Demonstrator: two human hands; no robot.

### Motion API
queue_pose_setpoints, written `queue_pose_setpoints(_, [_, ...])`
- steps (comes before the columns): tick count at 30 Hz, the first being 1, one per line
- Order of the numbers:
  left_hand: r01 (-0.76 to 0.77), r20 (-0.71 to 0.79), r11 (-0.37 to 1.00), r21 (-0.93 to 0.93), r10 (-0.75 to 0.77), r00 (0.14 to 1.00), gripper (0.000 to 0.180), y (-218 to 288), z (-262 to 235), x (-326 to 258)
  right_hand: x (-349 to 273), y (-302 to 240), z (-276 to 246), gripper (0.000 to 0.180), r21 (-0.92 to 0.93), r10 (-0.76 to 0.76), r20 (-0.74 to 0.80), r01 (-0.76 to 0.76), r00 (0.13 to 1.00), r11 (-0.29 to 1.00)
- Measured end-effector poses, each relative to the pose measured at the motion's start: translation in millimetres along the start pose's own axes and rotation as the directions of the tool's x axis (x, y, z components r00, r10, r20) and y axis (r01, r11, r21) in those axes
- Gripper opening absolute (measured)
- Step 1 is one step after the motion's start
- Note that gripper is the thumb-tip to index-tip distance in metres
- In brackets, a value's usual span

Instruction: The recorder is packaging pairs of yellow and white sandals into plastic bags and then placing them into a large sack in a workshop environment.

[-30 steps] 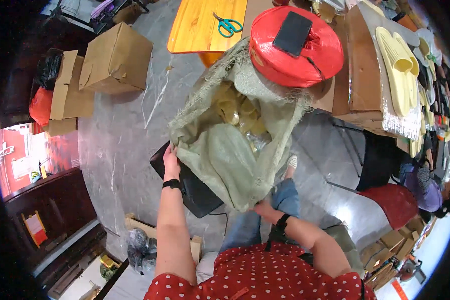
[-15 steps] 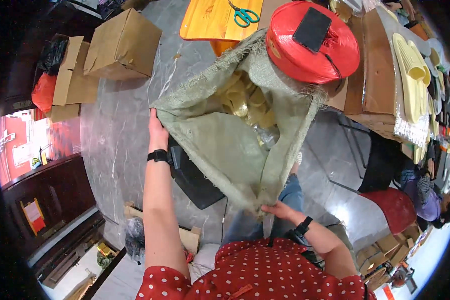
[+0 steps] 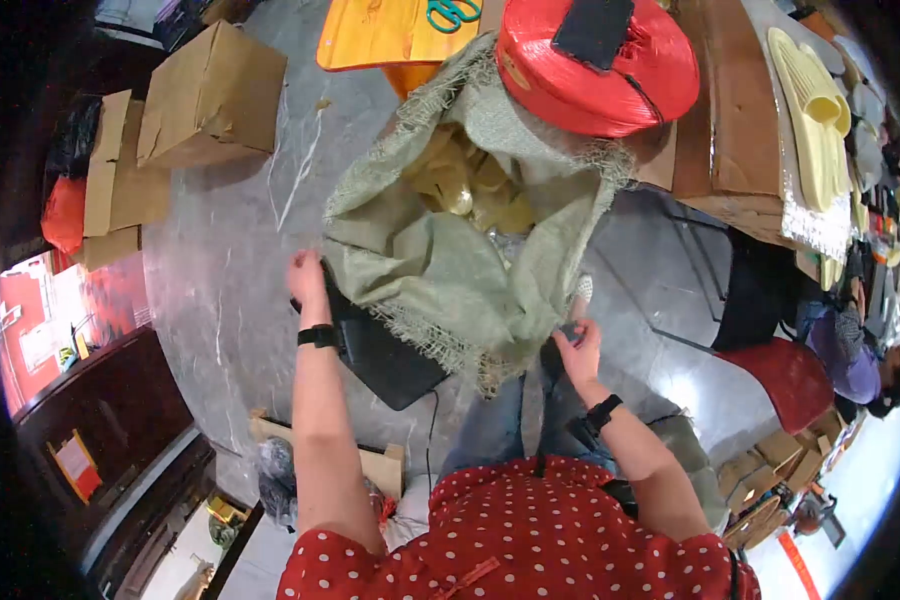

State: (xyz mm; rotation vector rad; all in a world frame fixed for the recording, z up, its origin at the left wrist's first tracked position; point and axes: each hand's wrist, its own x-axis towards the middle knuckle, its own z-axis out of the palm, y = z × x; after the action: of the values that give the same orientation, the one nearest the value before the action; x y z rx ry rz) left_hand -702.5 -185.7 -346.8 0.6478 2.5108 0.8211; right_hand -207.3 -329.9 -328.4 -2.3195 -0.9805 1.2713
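A grey-green woven sack [image 3: 440,265] with a frayed rim gapes in front of me. Inside it lie pale yellow slippers [image 3: 455,190], partly in clear plastic wrap. Left of the rim, my left hand [image 3: 308,276] is off the sack, its fingers loosely bent and holding nothing. My right hand [image 3: 580,352] is beside the sack's lower right side, thumb and fingers apart and empty. At the sack's far side sits a big red roll of plastic twine [image 3: 600,95], with a black phone [image 3: 594,32] on top.
Teal-handled scissors [image 3: 454,14] lie on an orange wooden table [image 3: 380,35]. Cardboard boxes [image 3: 210,105] stand at the far left. Yellow slippers [image 3: 808,120] rest on stacked cardboard at right, near a red-seated chair [image 3: 785,380]. A black object [image 3: 390,355] is under the sack's left side.
Both hands have let go of the sack's rim. Its near edge has dropped and folded inward. My left hand has moved down, my right hand up and away from the sack's corner.
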Motion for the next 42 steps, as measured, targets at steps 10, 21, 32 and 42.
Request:
queue_pose_setpoints(10, [-0.546,0.394,0.836,0.045,0.488,0.779,0.064,134,3,-33,-31,-72,12,0.053,0.073,-0.703,0.553,0.815,0.447,0.575])
queue_pose_setpoints(21, [-0.348,0.137,0.925,0.154,0.328,0.935,0.052,48,-3,-155,-53,-40,-13,0.057,0.132,-0.427,0.709,0.489,0.561,0.862])
queue_pose_setpoints(32, [0.652,0.88,0.758,-0.027,-0.292,0.375,0.038,16,-46,-284,-109,-88,-40,0.051,0.321,-0.467,0.866,0.516,0.18,0.794])
queue_pose_setpoints(42, [0.611,0.808,0.768,0.19,-0.476,0.347,0.052,-83,-37,-237,-39,-6,-4,0.047,0.1,-0.56,0.816,0.921,0.141,0.376])
